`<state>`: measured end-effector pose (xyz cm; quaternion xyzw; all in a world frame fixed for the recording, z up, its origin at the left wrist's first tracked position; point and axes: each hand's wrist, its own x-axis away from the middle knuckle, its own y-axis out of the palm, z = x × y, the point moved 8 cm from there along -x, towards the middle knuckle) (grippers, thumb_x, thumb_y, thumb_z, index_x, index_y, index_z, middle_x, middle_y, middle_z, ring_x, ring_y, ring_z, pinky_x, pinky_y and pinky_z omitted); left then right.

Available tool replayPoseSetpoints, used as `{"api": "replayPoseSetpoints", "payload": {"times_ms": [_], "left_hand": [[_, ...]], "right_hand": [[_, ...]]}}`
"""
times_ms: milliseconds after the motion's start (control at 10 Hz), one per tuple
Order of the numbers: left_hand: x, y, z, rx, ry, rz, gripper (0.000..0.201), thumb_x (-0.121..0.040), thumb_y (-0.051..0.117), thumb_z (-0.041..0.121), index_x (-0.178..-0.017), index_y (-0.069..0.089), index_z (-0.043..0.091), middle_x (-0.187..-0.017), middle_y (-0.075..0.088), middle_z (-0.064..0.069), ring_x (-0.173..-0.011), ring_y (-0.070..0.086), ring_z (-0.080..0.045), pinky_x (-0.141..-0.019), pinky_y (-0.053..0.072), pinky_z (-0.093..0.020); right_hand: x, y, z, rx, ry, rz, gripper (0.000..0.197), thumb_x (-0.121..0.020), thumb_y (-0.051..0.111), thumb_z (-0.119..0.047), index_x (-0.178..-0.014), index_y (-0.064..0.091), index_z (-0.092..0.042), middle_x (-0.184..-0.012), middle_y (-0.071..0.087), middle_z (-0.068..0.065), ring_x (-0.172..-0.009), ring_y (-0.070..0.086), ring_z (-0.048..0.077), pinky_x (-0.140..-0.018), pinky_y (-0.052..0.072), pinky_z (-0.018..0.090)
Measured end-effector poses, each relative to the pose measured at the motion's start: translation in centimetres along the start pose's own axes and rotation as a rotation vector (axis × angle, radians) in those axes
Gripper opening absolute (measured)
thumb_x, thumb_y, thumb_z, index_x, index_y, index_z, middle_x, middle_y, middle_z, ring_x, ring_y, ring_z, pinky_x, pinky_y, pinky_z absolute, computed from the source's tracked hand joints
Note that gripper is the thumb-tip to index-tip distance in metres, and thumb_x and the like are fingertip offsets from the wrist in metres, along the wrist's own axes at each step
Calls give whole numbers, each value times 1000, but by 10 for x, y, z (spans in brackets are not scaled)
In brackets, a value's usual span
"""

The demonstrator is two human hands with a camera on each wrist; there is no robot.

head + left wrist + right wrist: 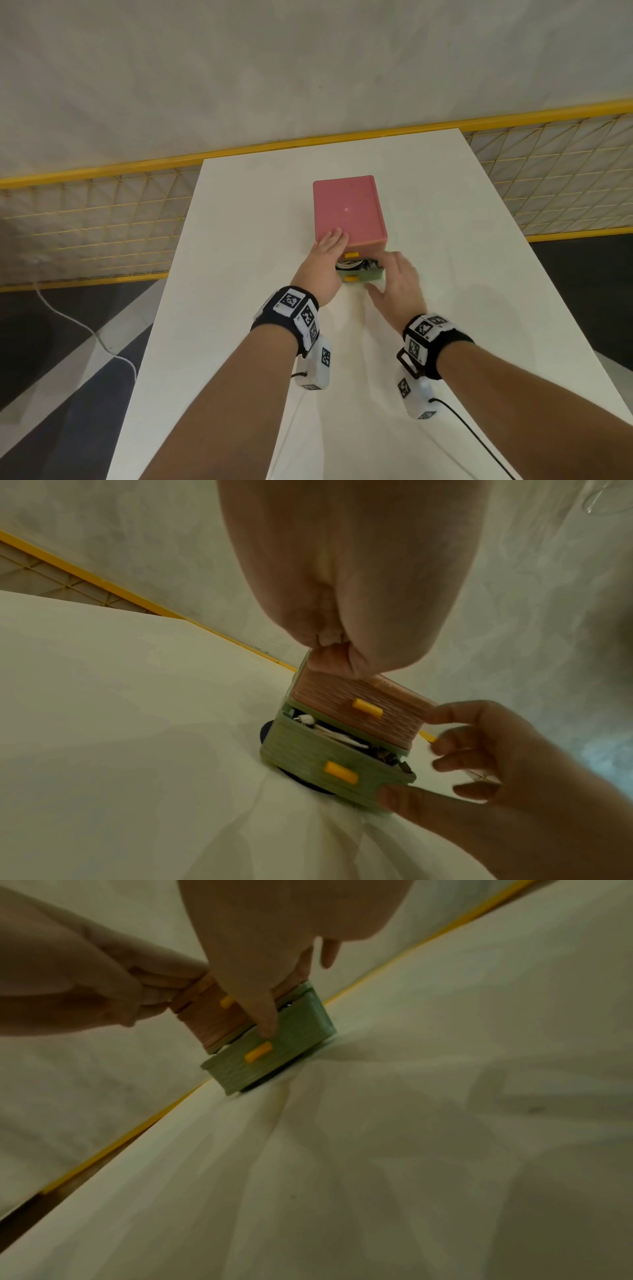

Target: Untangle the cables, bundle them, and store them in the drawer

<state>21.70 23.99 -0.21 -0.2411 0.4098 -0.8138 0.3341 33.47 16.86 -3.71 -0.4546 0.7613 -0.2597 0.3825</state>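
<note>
A pink drawer box [347,209] stands in the middle of the white table [239,308]. Its upper pink drawer [363,712] is closed. The lower green drawer [308,753] sticks out a little, and white and dark cables [339,735] lie inside it. My left hand [334,240] rests flat on the box's top near the front left corner. My right hand [390,270] is at the green drawer's right front corner. Its thumb [404,796] presses on the drawer front, and its other fingers are spread loosely beside the box.
A yellow wire-mesh fence [102,222] runs behind the table against a grey wall. A white cord [85,329] lies on the floor at the left. A dark round base [270,730] shows under the box. A black lead [479,442] trails from my right wrist camera.
</note>
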Motion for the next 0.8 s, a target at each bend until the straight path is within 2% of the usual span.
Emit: {"api": "replayPoseSetpoints", "payload": {"times_ms": [100, 200, 300, 400, 500, 600, 700, 800], "left_hand": [[0, 1, -1, 15, 1, 6, 75, -88, 42, -13, -155, 16, 11, -164, 8, -6, -152, 3, -18, -121, 1, -26], [0, 1, -4, 45, 7, 21, 76, -88, 40, -15, -155, 18, 12, -164, 10, -5, -152, 5, -17, -122, 2, -28], [-1, 0, -6, 76, 15, 41, 78, -85, 40, -18, -154, 21, 12, -164, 13, -4, -152, 7, -17, -123, 4, -28], [-1, 2, -7, 81, 13, 62, 80, -84, 40, -19, -154, 22, 14, -164, 14, -3, -152, 8, -16, -123, 6, -29], [-1, 3, -6, 68, 16, 60, 80, -83, 40, -20, -154, 22, 14, -164, 13, -2, -152, 7, -16, -123, 6, -29], [0, 0, -5, 76, 12, 19, 79, -85, 38, -20, -154, 22, 15, -164, 12, -1, -152, 7, -15, -120, 1, -22], [7, -21, -5, 225, 10, 165, 72, -88, 35, -18, -152, 32, 17, -162, 20, 4, -147, 18, -7, -114, 7, -9], [31, -64, -3, 325, 32, 472, 64, -87, 36, -17, -142, 50, 12, -154, 39, 0, -137, 33, 0, -111, 18, -3]], "right_hand": [[1, 3, 22, 24, 275, 75, 110, -48, 87, -49, -137, 30, -20, -120, 45, 13, -111, 47, 28, -91, 44, 44], [-13, 11, 30, 5, 410, 87, 124, -44, 86, -56, -145, 23, -21, -124, 42, 14, -113, 46, 30, -93, 41, 47], [-29, 14, 35, 28, 465, 72, 123, -46, 89, -45, -147, 21, -23, -121, 42, 14, -109, 48, 33, -90, 41, 46], [-29, 18, 37, 4, 465, -2, 118, -54, 87, -42, -148, 18, -23, -118, 45, 13, -108, 49, 33, -90, 41, 46], [-26, 22, 37, -71, 459, -54, 110, -63, 84, -35, -149, 15, -23, -120, 48, 13, -113, 49, 35, -91, 40, 47], [-24, 14, 28, -107, 461, -86, 104, -69, 80, -29, -148, 13, -25, -122, 46, 13, -113, 49, 34, -93, 39, 48], [-37, -11, 13, -131, 335, -44, 88, -77, 65, -13, -148, 15, -25, -118, 42, 12, -108, 48, 31, -96, 37, 48], [-53, -58, -14, -218, 166, 82, 78, -78, 60, -5, -146, 25, -20, -118, 40, 11, -109, 48, 23, -100, 41, 49]]}}
